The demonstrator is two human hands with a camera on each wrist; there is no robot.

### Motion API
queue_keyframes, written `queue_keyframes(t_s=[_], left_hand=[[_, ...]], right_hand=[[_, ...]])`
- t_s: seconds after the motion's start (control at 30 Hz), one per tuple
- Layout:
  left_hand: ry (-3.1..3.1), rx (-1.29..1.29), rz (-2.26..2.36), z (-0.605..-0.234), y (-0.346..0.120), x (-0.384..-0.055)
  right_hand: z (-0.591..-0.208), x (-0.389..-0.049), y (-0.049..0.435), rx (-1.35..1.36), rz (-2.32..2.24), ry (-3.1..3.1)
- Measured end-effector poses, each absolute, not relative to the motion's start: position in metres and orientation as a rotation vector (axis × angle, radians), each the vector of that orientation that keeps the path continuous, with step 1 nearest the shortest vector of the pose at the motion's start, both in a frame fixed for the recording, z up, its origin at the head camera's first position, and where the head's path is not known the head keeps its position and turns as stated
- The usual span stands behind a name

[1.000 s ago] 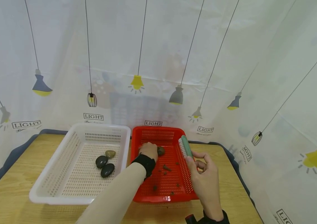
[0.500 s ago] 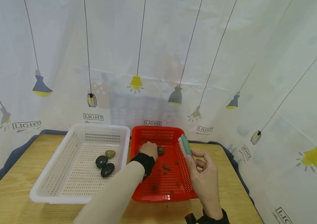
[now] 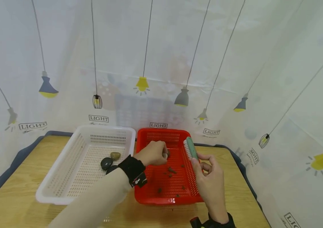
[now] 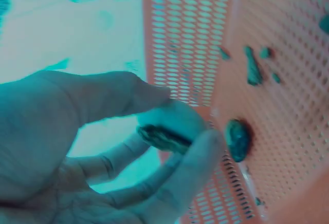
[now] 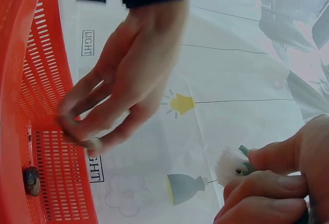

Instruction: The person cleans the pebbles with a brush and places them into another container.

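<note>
Over the red basket (image 3: 161, 201), my left hand (image 3: 152, 153) pinches a pale, smooth stone (image 4: 177, 117) between thumb and fingertips. A dark strip of caked dirt (image 4: 162, 139) clings to the stone's side. Below it on the basket floor lies another stone, dark and dirt-covered (image 4: 238, 139). To the right, my right hand (image 3: 211, 180) holds a green scrubbing brush (image 3: 191, 148) upright beside the basket's right wall. The brush's white bristles (image 5: 230, 166) face left, toward the basket, and the fingers hide its lower end.
Several brown dirt clumps (image 3: 171, 170) are scattered in the red basket. A white basket (image 3: 42, 197) stands to its left with two glossy black stones (image 3: 106, 163) and a yellowish one (image 3: 115, 155), one black stone partly behind my left arm. A printed curtain (image 3: 161, 104) hangs behind the wooden table (image 3: 241, 199).
My left hand has lifted from the red basket's floor with a pale stone in its fingers, turning toward the right. The right hand and its brush have stayed almost still.
</note>
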State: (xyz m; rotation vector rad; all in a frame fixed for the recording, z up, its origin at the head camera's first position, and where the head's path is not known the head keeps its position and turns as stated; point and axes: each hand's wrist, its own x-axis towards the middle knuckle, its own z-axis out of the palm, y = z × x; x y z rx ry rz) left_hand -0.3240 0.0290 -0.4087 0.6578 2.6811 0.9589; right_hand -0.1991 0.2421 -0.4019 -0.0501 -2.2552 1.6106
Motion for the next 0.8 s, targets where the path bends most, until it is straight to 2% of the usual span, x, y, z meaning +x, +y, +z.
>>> queue_keyframes(t_s=[0.1, 0.4, 0.8], left_hand=[[2.609, 0.707, 1.109, -0.404, 0.016, -0.316], [2.099, 0.629, 1.707, -0.396, -0.019, -0.287], [1.612, 0.520, 2.072, -0.405, -0.044, -0.258]], right_hand=[[-0.402, -0.199, 0.241, -0.026, 1.615, -2.247], [-0.404, -0.197, 0.235, 0.001, 1.634, -2.287], [-0.411, -0.189, 0.207, 0.183, 1.758, -2.275]])
